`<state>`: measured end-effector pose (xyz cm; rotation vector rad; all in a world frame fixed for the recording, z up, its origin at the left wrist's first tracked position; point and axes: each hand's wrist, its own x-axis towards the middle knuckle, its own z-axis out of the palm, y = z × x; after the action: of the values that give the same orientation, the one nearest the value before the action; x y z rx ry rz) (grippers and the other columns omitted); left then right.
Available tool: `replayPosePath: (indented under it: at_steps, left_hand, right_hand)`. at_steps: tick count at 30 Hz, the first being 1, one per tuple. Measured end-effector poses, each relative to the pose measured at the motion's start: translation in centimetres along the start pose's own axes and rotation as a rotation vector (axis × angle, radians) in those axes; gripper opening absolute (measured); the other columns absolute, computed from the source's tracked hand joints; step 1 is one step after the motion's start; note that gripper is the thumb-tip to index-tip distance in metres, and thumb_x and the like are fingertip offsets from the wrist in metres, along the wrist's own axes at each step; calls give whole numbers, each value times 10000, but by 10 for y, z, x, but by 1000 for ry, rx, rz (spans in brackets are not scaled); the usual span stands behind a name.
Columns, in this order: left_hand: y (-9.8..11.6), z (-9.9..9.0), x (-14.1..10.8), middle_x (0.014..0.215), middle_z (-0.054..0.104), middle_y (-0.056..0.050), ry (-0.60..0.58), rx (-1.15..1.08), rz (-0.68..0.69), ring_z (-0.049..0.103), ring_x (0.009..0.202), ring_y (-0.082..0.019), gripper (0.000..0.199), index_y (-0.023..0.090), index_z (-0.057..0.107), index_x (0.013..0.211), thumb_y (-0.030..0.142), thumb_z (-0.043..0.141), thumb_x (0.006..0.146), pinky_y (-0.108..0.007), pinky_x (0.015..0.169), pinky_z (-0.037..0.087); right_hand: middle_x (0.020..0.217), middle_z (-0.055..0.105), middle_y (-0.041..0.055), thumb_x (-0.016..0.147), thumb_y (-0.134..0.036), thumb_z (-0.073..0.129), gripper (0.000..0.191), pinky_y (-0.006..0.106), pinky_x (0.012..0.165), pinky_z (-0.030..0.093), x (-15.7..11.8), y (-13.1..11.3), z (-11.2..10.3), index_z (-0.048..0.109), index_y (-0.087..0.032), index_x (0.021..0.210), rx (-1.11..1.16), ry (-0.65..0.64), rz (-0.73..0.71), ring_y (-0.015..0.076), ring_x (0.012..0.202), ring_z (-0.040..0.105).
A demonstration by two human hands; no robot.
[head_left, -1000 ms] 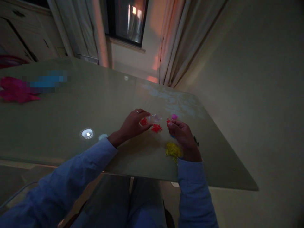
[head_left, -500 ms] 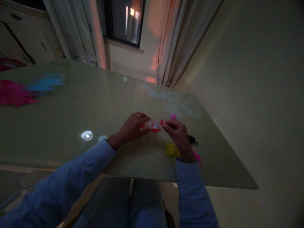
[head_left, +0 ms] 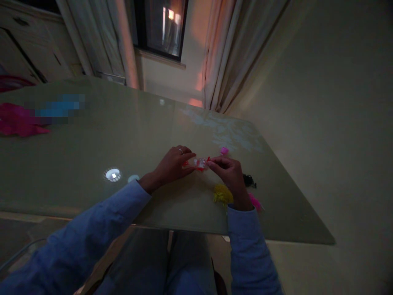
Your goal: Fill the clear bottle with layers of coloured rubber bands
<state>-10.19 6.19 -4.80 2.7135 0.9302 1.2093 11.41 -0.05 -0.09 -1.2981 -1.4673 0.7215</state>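
Over the table, my left hand (head_left: pixel 173 164), with a ring on one finger, is closed around a small clear plastic object with red parts (head_left: pixel 200 164). More red shows between its thumb and fingers. From the other side my right hand (head_left: pixel 229 169) pinches a small red piece (head_left: pixel 208 159) against or very near the clear object's right end; contact cannot be made out. Just beyond the right hand lies a small pink object (head_left: pixel 224 150). Beside the right wrist are a yellow stringy bundle (head_left: pixel 223 194), a bright pink item (head_left: pixel 255 201) and a small black item (head_left: pixel 249 180).
The glass-topped table (head_left: pixel 147 131) ends close to my lap and slants away on the right towards a wall. Pink cloth-like material (head_left: pixel 20 121) and a blurred blue patch (head_left: pixel 58 107) lie far left. Curtains (head_left: pixel 225 53) and a window stand behind.
My right hand's red piece has tilted from upright and come slightly closer to the clear object. My left hand has barely moved.
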Motion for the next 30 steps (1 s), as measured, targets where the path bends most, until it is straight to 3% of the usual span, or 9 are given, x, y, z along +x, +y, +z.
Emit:
replayPosePath:
  at_steps: [10,24,30]
  left_hand:
    - [4,-2,2,1051,731,-135,-8,-40,-25,672,940,-266,361,147,725,1118,382,756,845,-398,819,535]
    - [5,-5,3,1076,720,-131,-21,-133,-102,663,967,-263,375,168,725,1134,399,761,841,-404,850,536]
    - [4,-3,2,1055,721,-132,-22,-137,-98,664,946,-259,384,161,731,1123,422,759,843,-402,839,537]
  right_hand:
    - [803,794,23,757,-330,813,100,307,693,565,0,2,-4,835,-259,824,15,-2,-57,176,727,709]
    - [831,792,22,734,-317,839,116,306,716,563,-1,2,-5,824,-256,832,91,103,-66,169,755,700]
    - [763,750,8,736,-326,833,116,286,652,517,-1,2,-4,822,-250,823,35,95,-64,143,676,640]
